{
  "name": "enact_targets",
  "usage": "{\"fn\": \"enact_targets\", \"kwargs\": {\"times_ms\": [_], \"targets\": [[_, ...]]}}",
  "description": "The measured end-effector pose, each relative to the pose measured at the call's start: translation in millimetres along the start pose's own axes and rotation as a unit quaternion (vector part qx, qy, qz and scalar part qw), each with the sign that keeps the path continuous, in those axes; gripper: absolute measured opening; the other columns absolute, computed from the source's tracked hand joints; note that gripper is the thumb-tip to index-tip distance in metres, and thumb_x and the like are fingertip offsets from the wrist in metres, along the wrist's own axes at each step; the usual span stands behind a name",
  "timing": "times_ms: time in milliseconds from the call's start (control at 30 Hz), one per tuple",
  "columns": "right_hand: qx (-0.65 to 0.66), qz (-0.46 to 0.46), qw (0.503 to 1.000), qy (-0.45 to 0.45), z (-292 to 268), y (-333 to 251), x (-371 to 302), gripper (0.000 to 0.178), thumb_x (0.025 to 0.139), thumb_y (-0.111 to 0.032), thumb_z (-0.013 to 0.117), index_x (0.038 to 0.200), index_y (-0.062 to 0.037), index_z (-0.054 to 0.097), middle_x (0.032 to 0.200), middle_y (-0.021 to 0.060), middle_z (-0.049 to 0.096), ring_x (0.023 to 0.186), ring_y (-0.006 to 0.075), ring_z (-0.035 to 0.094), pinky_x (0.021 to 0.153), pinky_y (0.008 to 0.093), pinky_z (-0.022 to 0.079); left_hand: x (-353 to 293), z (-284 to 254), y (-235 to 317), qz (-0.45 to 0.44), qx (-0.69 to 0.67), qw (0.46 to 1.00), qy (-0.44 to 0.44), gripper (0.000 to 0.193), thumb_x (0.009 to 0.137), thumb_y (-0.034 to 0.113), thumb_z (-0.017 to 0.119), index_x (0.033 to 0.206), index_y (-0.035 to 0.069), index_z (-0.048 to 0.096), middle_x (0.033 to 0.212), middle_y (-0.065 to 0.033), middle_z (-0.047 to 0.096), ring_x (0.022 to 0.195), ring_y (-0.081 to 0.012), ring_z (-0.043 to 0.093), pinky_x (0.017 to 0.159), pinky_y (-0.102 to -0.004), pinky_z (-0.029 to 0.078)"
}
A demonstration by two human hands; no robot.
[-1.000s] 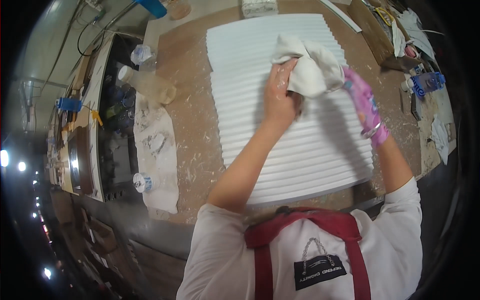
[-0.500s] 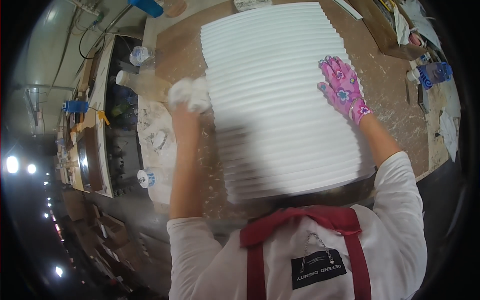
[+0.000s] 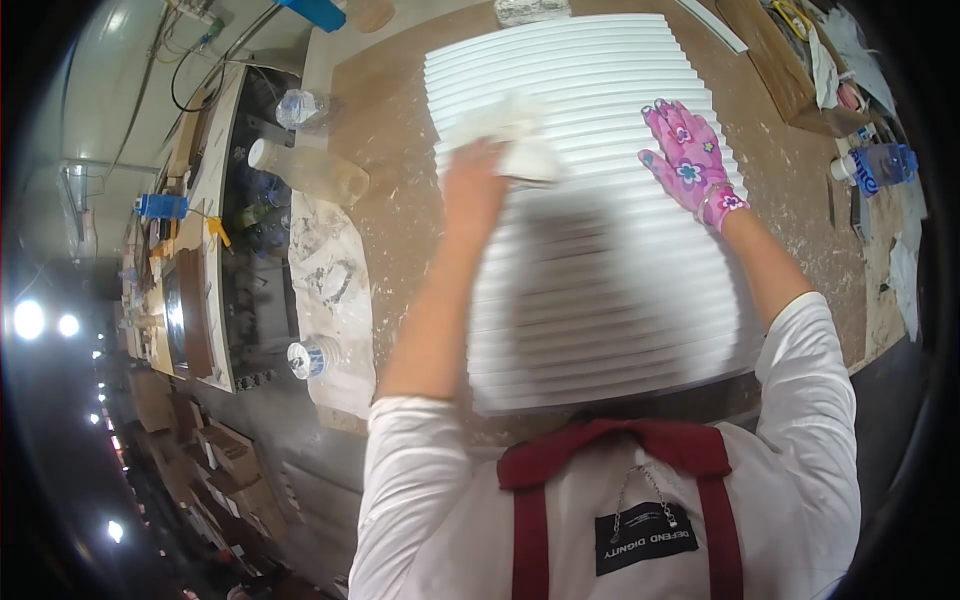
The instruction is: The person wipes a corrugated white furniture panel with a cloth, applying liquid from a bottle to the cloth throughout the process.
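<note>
A white ridged panel [image 3: 600, 290], like a stack of slats side by side, lies on the brown worktable. My bare left hand [image 3: 478, 172] is closed on a crumpled white cloth [image 3: 527, 155], which rests on the panel's upper left part; both are blurred by motion. Spread near the panel's right edge, my right hand [image 3: 690, 165] wears a pink flowered glove and lies on the ridges with nothing in it. A shadow falls across the panel's middle, below the cloth.
Left of the panel lie a big bottle of cloudy liquid [image 3: 315, 170], a clear plastic bottle [image 3: 300, 110] and a white-capped container [image 3: 308, 358] on a stained white sheet [image 3: 325, 270]. To the right are a cardboard box [image 3: 800, 75] and a blue-labelled bottle [image 3: 880, 167].
My left hand and the cloth have moved right, from beside the panel's left edge onto its ridges. My right hand stays near the right edge. The whole view has shifted slightly.
</note>
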State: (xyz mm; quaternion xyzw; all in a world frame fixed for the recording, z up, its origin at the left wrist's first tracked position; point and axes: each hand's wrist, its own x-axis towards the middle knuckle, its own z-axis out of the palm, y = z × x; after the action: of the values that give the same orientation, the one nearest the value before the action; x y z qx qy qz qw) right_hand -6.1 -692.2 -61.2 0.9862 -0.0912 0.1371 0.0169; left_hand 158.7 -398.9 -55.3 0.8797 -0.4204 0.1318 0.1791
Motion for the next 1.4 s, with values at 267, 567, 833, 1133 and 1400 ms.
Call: {"fn": "enact_targets", "kwargs": {"times_ms": [267,567,833,1133,1400], "targets": [[-0.003,0.025,0.999,-0.028,-5.1,-0.5,-5.0,0.059,0.097,-0.043,0.047,0.145,-0.0100,0.039,0.151,0.0146,0.036,0.141,0.0319,0.030,0.115,0.0465,0.022,27.9,-79.8,14.7,-0.283,-0.151,0.947,0.015,0.036,0.086,0.030,0.063,0.106,0.001,0.064,0.102,-0.0209,0.065,0.093,-0.0357,0.064,0.080,-0.0441,0.051],[0.009,0.021,0.999,-0.032,-9.5,-7.8,1.7,0.058,0.097,-0.042,0.047,0.145,-0.0097,0.040,0.151,0.0129,0.037,0.142,0.0308,0.029,0.116,0.0452,0.019,-13.9,-7.5,-17.9,-0.024,0.042,0.999,0.026,0.044,0.077,0.001,0.054,0.120,0.005,0.062,0.127,-0.0170,0.060,0.119,-0.0360,0.054,0.103,-0.0462,0.042],[0.021,0.022,0.999,-0.032,-9.5,-4.7,-0.5,0.058,0.096,-0.042,0.048,0.143,-0.0090,0.042,0.149,0.0146,0.039,0.141,0.0316,0.030,0.116,0.0462,0.019,19.0,-34.6,-25.8,-0.080,0.019,0.994,0.077,0.038,0.080,0.019,0.064,0.112,0.000,0.063,0.111,-0.0227,0.062,0.104,-0.0405,0.056,0.094,-0.0490,0.043],[0.032,0.020,0.999,-0.018,-9.0,-4.5,3.4,0.057,0.096,-0.043,0.045,0.143,-0.0109,0.041,0.150,0.0130,0.038,0.142,0.0307,0.028,0.116,0.0471,0.018,6.3,-48.5,-111.8,-0.295,-0.025,0.955,0.008,0.040,0.085,0.021,0.057,0.121,0.005,0.062,0.122,-0.0213,0.058,0.112,-0.0388,0.055,0.098,-0.0440,0.043],[0.005,0.023,0.999,-0.043,6.4,7.7,15.1,0.063,0.096,-0.054,0.042,0.146,-0.0166,0.037,0.154,0.0098,0.032,0.145,0.0284,0.022,0.118,0.0471,0.014,-9.1,-3.8,-17.0,0.063,0.064,0.995,-0.043,0.043,0.086,0.025,0.059,0.123,0.003,0.060,0.136,-0.0193,0.048,0.121,-0.0398,0.047,0.102,-0.0497,0.037]]}}
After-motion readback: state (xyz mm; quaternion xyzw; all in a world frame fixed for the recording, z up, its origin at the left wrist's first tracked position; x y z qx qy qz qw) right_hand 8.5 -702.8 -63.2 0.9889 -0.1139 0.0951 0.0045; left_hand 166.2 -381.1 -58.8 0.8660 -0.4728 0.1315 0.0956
